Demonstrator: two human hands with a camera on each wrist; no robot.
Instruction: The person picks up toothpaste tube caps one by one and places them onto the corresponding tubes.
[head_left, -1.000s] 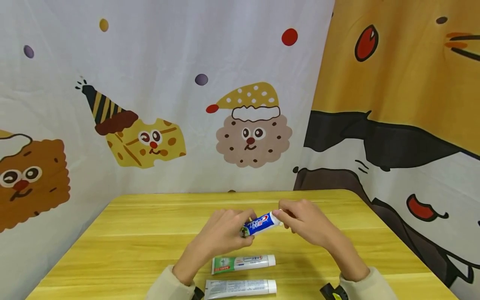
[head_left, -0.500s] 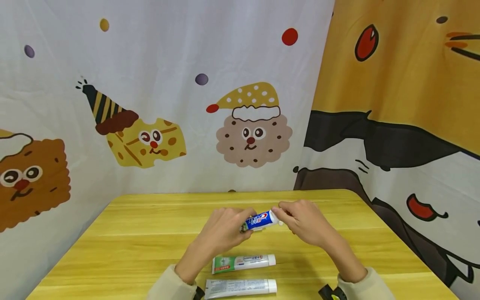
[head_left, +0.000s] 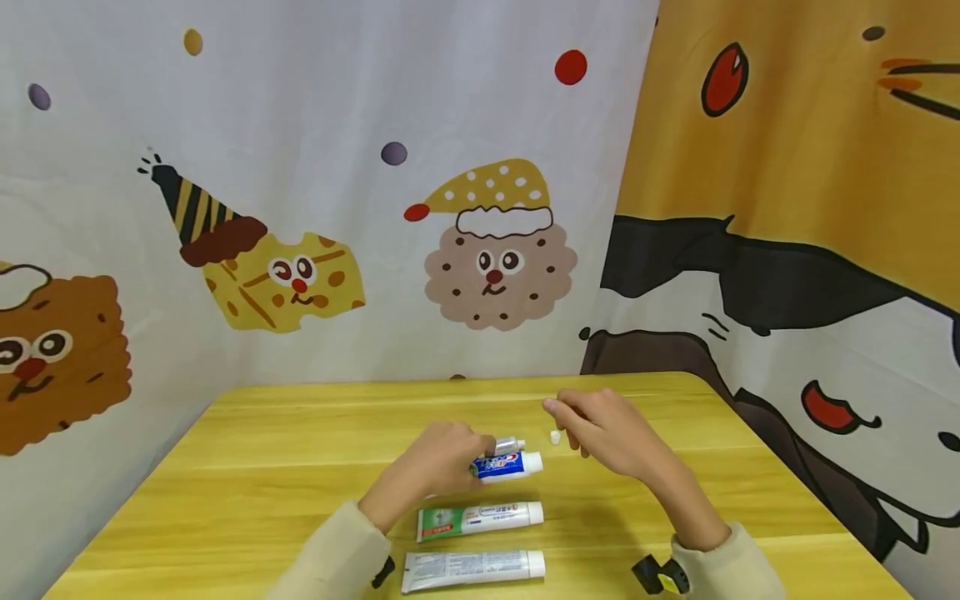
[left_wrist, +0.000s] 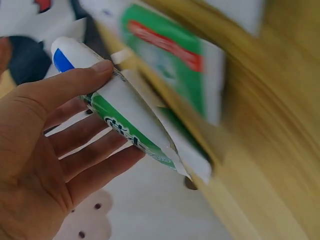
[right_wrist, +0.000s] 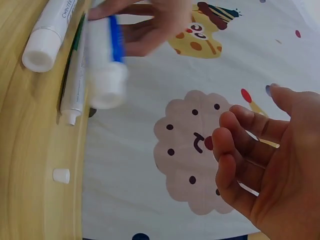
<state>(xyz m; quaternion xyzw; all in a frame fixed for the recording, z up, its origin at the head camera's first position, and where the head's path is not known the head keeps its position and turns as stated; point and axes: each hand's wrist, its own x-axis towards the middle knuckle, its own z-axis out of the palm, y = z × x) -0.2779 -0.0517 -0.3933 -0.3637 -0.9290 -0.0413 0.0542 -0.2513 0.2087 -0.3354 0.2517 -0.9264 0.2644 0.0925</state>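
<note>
My left hand (head_left: 444, 460) grips a blue and white toothpaste tube (head_left: 501, 467) low over the table, its white cap pointing right. In the left wrist view, the thumb presses on the white and green back of this tube (left_wrist: 132, 112). Just behind it lies another tube (head_left: 507, 446), uncapped, its bare nozzle visible in the right wrist view (right_wrist: 72, 92). A small white cap (head_left: 555, 437) stands on the wood to the right of that nozzle. Near the cap my right hand (head_left: 609, 432) hovers with loosely bent fingers and nothing in it.
Closer to me, a green and white toothpaste tube (head_left: 480, 521) and a white tube with grey print (head_left: 474, 571) lie side by side, caps to the right. The wooden table (head_left: 300, 417) meets a cartoon-printed curtain (head_left: 337, 125) at the back.
My right hand has let go of the blue tube's cap end. The left hand has brought that tube down and nearer, exposing the uncapped tube and small cap. The head view has shifted slightly.
</note>
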